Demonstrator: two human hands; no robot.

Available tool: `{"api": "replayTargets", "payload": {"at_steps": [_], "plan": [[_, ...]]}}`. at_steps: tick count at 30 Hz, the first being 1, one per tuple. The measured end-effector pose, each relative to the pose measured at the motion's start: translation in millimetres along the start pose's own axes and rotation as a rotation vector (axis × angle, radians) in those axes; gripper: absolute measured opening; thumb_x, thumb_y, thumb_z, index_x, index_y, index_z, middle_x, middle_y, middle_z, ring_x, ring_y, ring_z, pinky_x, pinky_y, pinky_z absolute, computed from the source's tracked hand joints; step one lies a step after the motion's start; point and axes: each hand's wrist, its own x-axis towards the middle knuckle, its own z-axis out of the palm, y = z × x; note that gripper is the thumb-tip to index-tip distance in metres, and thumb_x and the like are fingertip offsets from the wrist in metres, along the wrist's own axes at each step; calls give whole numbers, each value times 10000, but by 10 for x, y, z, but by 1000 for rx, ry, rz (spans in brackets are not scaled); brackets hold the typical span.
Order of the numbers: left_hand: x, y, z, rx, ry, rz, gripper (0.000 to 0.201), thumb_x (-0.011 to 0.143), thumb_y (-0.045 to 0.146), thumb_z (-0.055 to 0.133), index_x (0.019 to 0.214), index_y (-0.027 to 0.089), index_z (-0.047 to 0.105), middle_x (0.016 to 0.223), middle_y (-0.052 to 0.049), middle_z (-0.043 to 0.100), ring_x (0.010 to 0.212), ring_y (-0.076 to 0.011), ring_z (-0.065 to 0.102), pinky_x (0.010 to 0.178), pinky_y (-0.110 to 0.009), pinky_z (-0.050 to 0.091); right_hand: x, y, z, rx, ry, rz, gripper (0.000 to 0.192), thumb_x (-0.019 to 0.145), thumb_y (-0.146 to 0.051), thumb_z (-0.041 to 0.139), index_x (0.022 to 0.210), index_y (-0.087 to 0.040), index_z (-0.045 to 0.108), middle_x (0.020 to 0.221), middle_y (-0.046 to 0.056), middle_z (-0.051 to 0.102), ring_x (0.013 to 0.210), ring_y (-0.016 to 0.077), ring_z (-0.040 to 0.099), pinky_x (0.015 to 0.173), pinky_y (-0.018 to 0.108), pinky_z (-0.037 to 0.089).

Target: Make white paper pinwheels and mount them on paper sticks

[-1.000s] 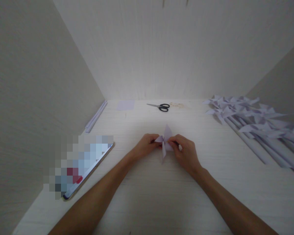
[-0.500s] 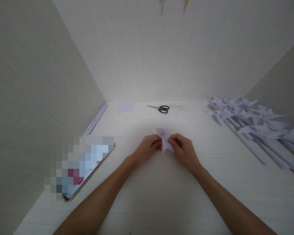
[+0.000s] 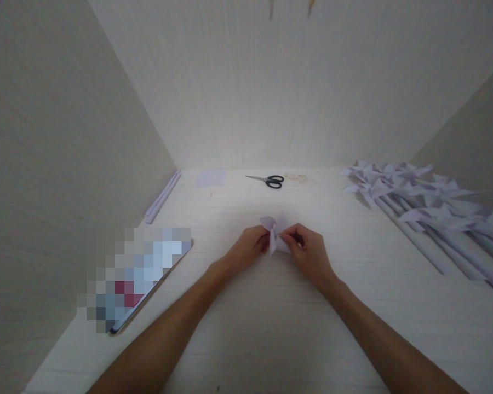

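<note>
A small pale lilac folded paper pinwheel (image 3: 276,231) is held just above the white table (image 3: 271,328) at the middle. My left hand (image 3: 248,249) pinches its left side and my right hand (image 3: 308,253) pinches its right side, fingertips meeting at the paper's centre. The flaps stick up and out between the two hands.
Black-handled scissors (image 3: 269,180) lie at the back, with a lilac paper square (image 3: 211,178) to their left. Rolled paper sticks (image 3: 161,197) lie along the left wall. A pile of finished pinwheels on sticks (image 3: 427,210) fills the right side. A blurred tablet (image 3: 135,276) lies at front left.
The paper's flaps have been turned and drawn in between my fingers; the long lower flap seen a second ago is folded up. Both hands stay in place.
</note>
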Motion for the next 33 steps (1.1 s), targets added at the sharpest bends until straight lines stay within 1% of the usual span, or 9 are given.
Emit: {"api": "replayTargets", "payload": {"at_steps": [6,13,19,22,25,29,33], "plan": [[7,12,-6,-9,-8,18,191,736,105,325,585,143,434,561,19,440,558,-92,418,550,-208,338,-14,2,6,-56,11,-51,95,715,-148,479,645,-157,543,593,17,573,527,119,482,511,233,360],[9,13,-12,6,-2,35,191,719,85,321,558,144,407,555,22,428,561,-89,416,556,-206,323,-11,-4,6,-87,-1,-49,97,717,-147,480,645,-154,544,610,24,588,550,126,505,536,240,371],[8,-10,-2,5,-2,23,195,725,94,328,557,146,413,542,26,429,542,-86,415,544,-203,320,-5,4,6,-49,-1,-32,99,719,-160,475,648,-158,543,617,25,586,555,127,503,535,242,372],[-2,12,-2,12,18,9,211,762,147,335,568,148,420,536,26,434,535,-87,413,536,-203,315,30,25,-2,41,-24,27,98,724,-186,469,675,-157,548,603,17,569,537,123,487,509,237,366],[-24,71,-11,42,56,38,208,792,197,327,634,148,452,573,17,455,556,-93,417,543,-208,317,71,54,-9,194,-76,84,109,725,-221,471,689,-152,547,598,10,545,539,118,476,504,233,366],[-68,141,-21,93,90,62,185,801,216,320,710,151,467,621,4,475,576,-99,416,551,-216,325,92,88,3,426,-147,161,139,720,-277,484,705,-154,547,623,4,541,564,113,480,516,232,373],[-93,153,-20,107,102,68,145,792,204,342,750,152,471,621,8,477,549,-90,404,532,-208,316,85,125,32,606,-209,246,182,706,-334,508,719,-156,544,644,4,553,562,109,487,511,233,378]]}}
